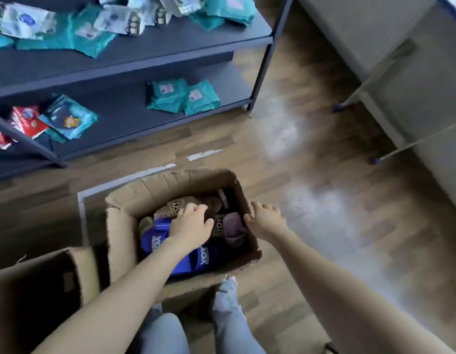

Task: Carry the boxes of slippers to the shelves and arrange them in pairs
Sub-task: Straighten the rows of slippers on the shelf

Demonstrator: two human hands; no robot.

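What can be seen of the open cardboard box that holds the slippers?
The cardboard box is brown and worn, its flaps open and creased, its edges torn. It stands upright on the wooden floor, before the person's legs. Blue, brown and mauve slippers lie jumbled inside. The right hand grips its right rim; the left hand reaches onto the slippers.

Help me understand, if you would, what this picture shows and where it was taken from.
No robot here: a person wears a camera on the head, so this one picture looks down at their arms. On the wooden floor stands an open cardboard box of slippers, blue slippers and a brown slipper among them. The left hand reaches inside, fingers curled on the brown slipper; the right hand grips the box's right rim. A second box sits at the left. Beyond are dark shelves with teal packets.
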